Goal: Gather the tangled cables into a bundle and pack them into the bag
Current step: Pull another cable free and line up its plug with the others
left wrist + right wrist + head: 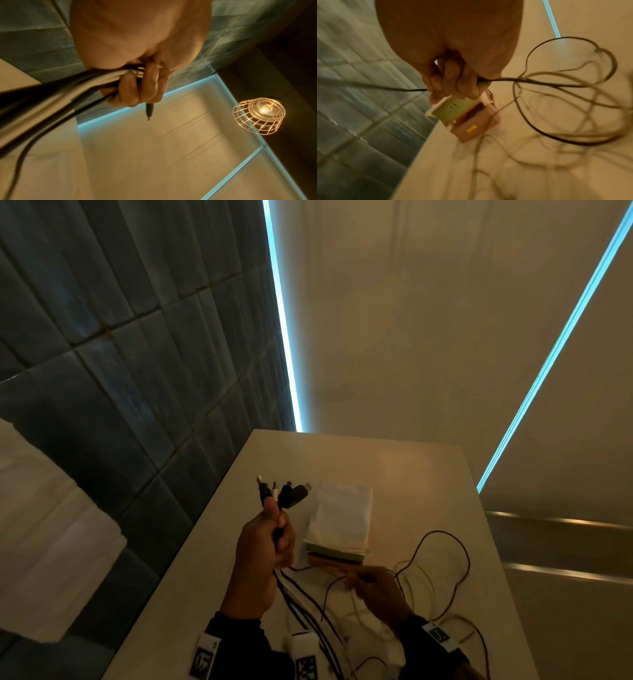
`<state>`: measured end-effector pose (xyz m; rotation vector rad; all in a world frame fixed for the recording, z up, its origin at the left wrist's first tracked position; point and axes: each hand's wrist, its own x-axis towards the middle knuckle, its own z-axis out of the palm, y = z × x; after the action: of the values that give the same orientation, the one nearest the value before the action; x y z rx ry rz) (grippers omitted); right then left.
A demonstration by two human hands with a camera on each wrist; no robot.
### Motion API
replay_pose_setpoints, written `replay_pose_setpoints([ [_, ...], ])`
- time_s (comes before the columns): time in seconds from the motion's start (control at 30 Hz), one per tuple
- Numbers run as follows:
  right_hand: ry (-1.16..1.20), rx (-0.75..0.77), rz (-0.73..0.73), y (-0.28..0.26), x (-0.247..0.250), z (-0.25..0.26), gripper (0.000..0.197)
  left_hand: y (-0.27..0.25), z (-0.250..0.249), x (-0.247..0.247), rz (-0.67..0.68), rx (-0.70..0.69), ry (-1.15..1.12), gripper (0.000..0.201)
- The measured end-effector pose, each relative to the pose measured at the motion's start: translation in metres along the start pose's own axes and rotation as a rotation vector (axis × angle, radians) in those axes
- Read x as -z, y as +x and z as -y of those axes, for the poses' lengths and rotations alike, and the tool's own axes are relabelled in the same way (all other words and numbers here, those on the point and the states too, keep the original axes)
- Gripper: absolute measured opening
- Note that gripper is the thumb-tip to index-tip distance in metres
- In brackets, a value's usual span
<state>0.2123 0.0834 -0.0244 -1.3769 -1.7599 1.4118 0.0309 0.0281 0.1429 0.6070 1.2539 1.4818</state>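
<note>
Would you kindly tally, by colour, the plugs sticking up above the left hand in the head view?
Plugs of the cables that the left hand grips:
Black plugs: 3
White plug: 1
Total: 4

Head view looks down; wrist views sit close behind each hand.

A lit wire-cage lamp [259, 116] hangs near the blue-tiled wall [120, 354].
</note>
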Motion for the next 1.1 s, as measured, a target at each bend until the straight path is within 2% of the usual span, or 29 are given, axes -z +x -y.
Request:
replay_pose_setpoints([
  [0.07, 0.145, 0.02, -0.087, -0.002, 0.007, 0.034, 0.027, 0.002, 0.005, 0.001, -0.03, 0.016, 0.097, 0.045],
  [0.13, 0.33, 0.073, -0.074, -0.008, 0.016, 0.073, 0.023, 0.004, 0.013, 0.002, -0.068, 0.039, 0.159, 0.044],
  [0.23, 0.5, 0.173, 0.065, -0.02, 0.024, 0.122, 0.021, 0.008, 0.021, 0.002, -0.099, 0.086, 0.127, 0.044],
  [0.3, 0.568, 0.218, 0.164, -0.023, 0.021, 0.134, 0.025, 0.009, 0.02, 0.001, -0.066, 0.115, -0.003, 0.043],
  [0.43, 0.577, 0.199, 0.327, -0.022, 0.012, 0.122, 0.027, 0.001, 0.005, -0.005, 0.133, 0.186, -0.436, 0.045],
  [0.5, 0.561, 0.16, 0.382, -0.022, 0.01, 0.111, 0.028, 0.0, 0.001, -0.007, 0.176, 0.16, -0.517, 0.046],
  [0.73, 0.444, 0.153, 0.342, -0.016, 0.005, 0.08, 0.032, 0.003, 0.004, -0.008, 0.201, 0.036, -0.441, 0.046],
  [1.1, 0.111, 0.202, 0.155, 0.015, -0.016, 0.025, 0.036, -0.001, -0.003, -0.006, 0.231, -0.022, -0.33, 0.049],
])
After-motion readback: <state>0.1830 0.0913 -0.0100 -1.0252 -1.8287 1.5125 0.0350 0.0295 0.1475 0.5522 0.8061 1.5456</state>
